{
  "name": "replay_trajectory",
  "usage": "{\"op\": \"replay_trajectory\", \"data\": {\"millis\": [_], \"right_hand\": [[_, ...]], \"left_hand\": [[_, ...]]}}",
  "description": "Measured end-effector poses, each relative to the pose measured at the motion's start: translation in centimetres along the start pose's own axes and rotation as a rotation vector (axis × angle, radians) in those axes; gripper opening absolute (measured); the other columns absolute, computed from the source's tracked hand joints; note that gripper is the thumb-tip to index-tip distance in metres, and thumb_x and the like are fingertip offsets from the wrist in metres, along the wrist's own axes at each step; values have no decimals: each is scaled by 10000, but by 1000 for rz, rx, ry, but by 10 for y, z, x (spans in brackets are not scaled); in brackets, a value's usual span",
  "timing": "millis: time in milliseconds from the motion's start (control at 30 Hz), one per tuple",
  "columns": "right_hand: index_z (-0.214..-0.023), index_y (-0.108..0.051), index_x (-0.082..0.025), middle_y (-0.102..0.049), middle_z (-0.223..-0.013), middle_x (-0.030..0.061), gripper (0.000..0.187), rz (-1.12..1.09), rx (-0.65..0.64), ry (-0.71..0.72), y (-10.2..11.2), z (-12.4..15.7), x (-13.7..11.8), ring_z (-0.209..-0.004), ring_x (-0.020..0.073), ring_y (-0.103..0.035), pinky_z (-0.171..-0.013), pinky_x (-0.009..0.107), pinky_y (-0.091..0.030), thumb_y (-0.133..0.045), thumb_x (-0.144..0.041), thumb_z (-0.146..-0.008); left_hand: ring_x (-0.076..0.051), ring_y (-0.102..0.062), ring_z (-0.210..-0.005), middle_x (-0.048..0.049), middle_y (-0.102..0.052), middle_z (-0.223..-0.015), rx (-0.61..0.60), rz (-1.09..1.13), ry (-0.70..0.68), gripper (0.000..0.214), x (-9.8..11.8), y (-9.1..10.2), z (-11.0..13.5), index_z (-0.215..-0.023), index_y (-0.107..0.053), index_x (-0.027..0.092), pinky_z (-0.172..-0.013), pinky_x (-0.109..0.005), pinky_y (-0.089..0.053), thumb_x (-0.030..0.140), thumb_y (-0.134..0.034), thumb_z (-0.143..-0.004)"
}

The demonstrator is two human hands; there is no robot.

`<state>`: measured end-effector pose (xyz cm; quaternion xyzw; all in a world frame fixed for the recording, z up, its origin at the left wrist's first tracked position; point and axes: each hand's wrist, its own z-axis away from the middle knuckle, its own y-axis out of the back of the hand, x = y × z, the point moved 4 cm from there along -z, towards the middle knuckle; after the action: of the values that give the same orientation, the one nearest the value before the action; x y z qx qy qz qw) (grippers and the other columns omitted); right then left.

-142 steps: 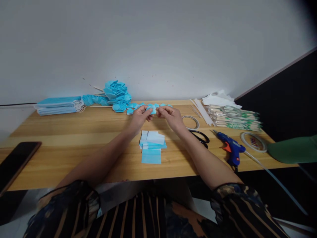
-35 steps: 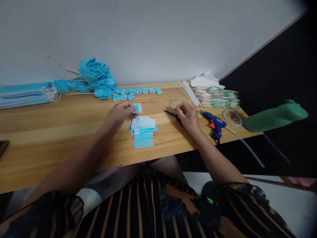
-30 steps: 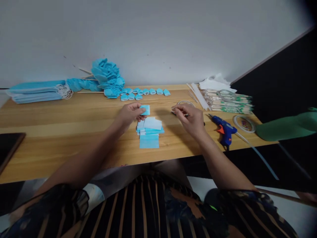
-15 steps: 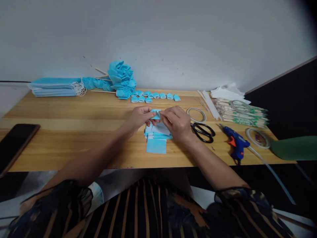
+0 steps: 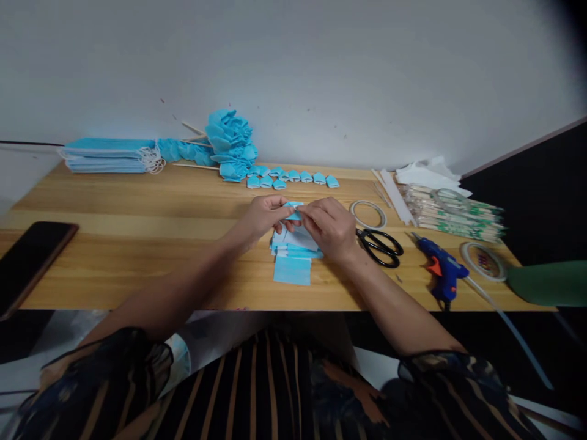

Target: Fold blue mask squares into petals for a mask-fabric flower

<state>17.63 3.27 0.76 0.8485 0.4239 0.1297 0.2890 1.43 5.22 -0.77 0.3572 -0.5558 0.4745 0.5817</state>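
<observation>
My left hand and my right hand meet at the middle of the wooden table. Both pinch one small blue piece of mask fabric, held just above a stack of cut blue and white fabric rectangles. Behind the hands lies a row of small folded blue petals, and behind that a blue fabric flower on sticks. Black scissors lie just right of my right hand, beside a ring of tape.
A stack of blue face masks sits at the back left. A black phone lies at the left edge. On the right are a blue glue gun, a bundle of wrapped chopsticks, another tape roll and a green object.
My right hand left the scissors and tape ring on the right and came back to the middle. It now pinches the blue piece together with my left hand. The view swung back left.
</observation>
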Motion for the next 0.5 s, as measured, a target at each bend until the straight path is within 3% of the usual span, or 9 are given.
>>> {"op": "replay_trajectory", "data": {"millis": [500], "right_hand": [[-943, -759, -237, -762, -829, 65, 227, 8, -62, -94, -7, 2, 3, -798, 186, -686, -701, 320, -525, -550, -212, -1026]], "left_hand": [[-109, -651, -583, -33, -702, -670, -13, 7, -32, 166, -4, 1, -2, -756, -644, 149, -513, -205, -451, 236, -718, -876]]}}
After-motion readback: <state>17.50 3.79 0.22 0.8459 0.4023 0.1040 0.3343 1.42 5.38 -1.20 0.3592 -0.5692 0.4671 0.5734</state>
